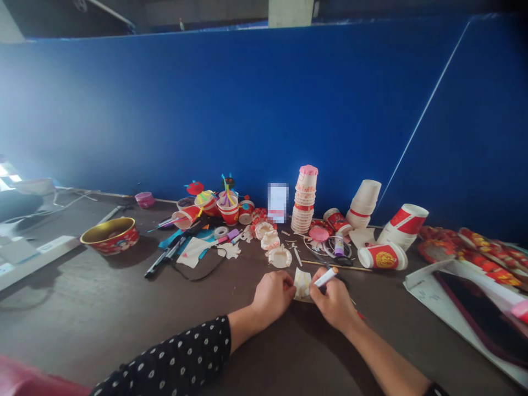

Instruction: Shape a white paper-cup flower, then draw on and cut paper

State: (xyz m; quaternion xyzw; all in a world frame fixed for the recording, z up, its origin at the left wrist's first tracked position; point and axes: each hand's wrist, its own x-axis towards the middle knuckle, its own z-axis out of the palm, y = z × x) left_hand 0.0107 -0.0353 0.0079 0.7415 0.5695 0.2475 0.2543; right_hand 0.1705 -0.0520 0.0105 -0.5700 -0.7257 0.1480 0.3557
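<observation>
In front of me on the dark table lies a small cream paper piece with faint yellow marks. My left hand pinches its left edge between closed fingers. On the other side, my right hand grips a white marker with an orange end pointing up and to the right. The marker's tip is hidden behind my fingers, so whether it touches the paper I cannot tell. Just beyond the paper sit several cut paper-cup pieces with ragged rims. A thin wooden stick lies behind my right hand.
A tall stack of paper cups stands near the blue partition. Red-and-white cups lie and stand at right, near a phone on white paper. A red-gold bowl, pens and tape are at left.
</observation>
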